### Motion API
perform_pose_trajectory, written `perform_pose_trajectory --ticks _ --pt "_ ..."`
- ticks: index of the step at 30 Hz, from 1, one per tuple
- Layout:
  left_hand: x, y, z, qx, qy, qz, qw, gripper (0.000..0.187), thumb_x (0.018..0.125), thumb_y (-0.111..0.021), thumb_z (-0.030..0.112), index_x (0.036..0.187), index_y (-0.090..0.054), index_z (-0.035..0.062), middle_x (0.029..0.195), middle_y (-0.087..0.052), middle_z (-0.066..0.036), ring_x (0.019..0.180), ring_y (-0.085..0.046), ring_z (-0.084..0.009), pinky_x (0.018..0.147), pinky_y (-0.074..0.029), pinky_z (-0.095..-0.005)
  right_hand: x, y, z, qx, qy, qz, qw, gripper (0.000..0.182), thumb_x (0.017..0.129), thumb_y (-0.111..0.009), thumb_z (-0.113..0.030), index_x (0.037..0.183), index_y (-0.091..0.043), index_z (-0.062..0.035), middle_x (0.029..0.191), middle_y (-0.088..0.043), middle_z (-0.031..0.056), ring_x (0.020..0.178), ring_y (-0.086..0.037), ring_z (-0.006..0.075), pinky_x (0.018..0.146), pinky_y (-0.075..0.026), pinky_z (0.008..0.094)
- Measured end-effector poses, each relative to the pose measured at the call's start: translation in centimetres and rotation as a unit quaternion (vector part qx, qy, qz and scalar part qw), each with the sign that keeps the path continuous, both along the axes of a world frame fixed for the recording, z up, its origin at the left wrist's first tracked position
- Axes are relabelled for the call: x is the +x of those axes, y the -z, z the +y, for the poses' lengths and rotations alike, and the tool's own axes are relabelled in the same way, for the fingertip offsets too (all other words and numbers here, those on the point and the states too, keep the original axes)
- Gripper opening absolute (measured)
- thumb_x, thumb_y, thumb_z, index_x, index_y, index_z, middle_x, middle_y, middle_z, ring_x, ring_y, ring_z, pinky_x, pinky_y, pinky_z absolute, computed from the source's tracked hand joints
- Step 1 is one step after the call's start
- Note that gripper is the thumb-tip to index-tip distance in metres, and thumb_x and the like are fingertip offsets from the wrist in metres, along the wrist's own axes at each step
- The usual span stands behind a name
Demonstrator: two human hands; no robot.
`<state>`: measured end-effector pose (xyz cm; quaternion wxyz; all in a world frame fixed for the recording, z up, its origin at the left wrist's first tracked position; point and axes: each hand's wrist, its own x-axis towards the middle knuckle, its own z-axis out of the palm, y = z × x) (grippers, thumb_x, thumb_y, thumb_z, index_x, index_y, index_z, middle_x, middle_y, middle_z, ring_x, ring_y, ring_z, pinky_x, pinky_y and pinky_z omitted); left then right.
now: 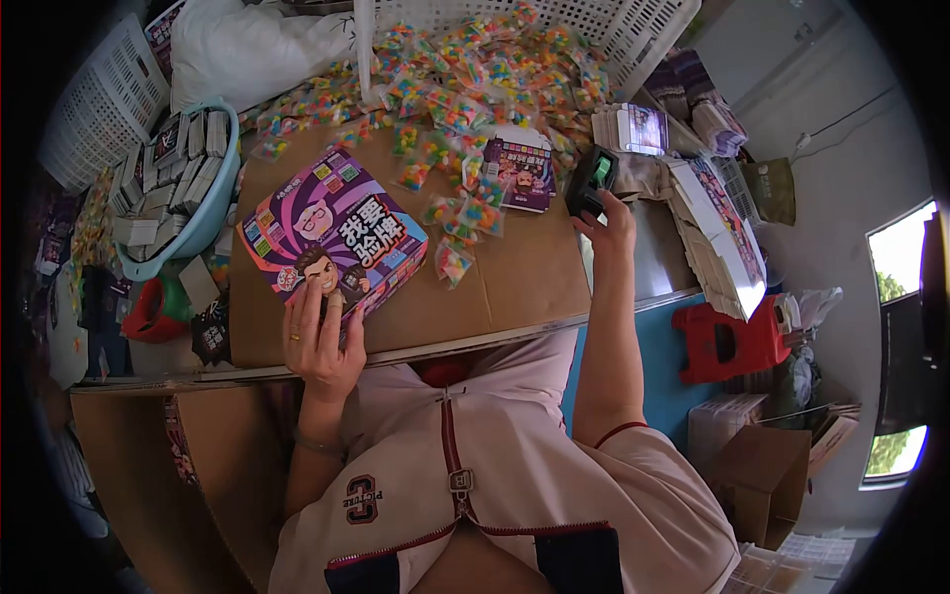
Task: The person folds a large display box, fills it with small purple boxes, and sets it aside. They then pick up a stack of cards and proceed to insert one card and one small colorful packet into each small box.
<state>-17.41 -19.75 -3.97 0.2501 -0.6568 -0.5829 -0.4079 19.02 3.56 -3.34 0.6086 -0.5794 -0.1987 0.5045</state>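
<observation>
A purple printed box (pixel 334 233) with a cartoon face and large characters lies closed on the brown cardboard surface (pixel 515 297). My left hand (pixel 323 342) rests on its near edge, fingers spread over the top. At the right, my right hand (pixel 609 226) touches the near end of a black tape dispenser (pixel 594 180) holding a green roll; the fingertips are partly hidden against it. Just left of the dispenser lies a stack of purple printed cards or flat packs (pixel 520 170). Small clear packets of colourful pieces (pixel 465 213) lie between the box and this stack.
Many more packets spill from a white basket (pixel 633 35) at the back. A blue tub (pixel 230 163) of card stacks stands left, near a green and red ring-shaped item (pixel 158 309). Folded printed cardboard (pixel 717 233) lies right, above a red stool (pixel 727 342).
</observation>
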Motion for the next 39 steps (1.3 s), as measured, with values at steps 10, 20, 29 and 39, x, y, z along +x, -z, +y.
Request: perform_pose_trajectory --ticks 10,20,29,39 --pt "0.3 -0.4 0.0 -0.003 -0.02 0.0 1.0 0.029 0.076 -0.078 0.014 0.099 -0.068 -0.0008 0.124 -0.062 -0.017 0.112 -0.061 -0.0343 0.093 -0.049 -0.0467 -1.0 2.4 -1.4 0.065 0.071 0.008 0.995 0.026 0.084 -0.07 -0.011 0.103 -0.059 0.0024 0.097 -0.061 0.0116 0.088 -0.059 0.0245 0.067 -0.059 0.0407" --pt "-0.9 -1.7 1.4 -0.011 0.088 0.015 0.996 0.025 0.071 -0.078 0.004 0.091 -0.065 -0.0041 0.114 -0.065 -0.017 0.104 -0.064 -0.0331 0.086 -0.051 -0.044 1.0 3.9 -1.7 -0.01 0.028 -0.07 0.997 0.018 0.079 -0.071 -0.01 0.092 -0.063 0.0013 0.081 -0.059 0.0068 0.07 -0.058 0.0189 0.051 -0.055 0.0331" --pt "-0.2 -0.8 1.5 0.005 0.044 0.005 0.999 0.021 0.072 -0.075 0.008 0.091 -0.068 0.0028 0.108 -0.066 -0.015 0.102 -0.064 -0.0294 0.084 -0.05 -0.0422 -9.1 -3.2 -10.0 0.058 -0.276 -0.166 0.945 0.013 0.083 -0.07 -0.015 0.089 -0.069 -0.0032 0.064 -0.056 0.0001 0.051 -0.049 0.0078 0.043 -0.038 0.0233" --pt "0.1 -1.0 1.3 0.013 0.037 -0.011 0.999 0.019 0.069 -0.072 0.005 0.088 -0.07 0.0026 0.102 -0.067 -0.014 0.101 -0.065 -0.0287 0.083 -0.05 -0.0405 -20.4 -3.2 -13.7 0.003 -0.535 -0.014 0.845 0.014 0.087 -0.069 -0.015 0.086 -0.068 -0.0009 0.05 -0.05 -0.0011 0.036 -0.041 0.0075 0.035 -0.03 0.0235"
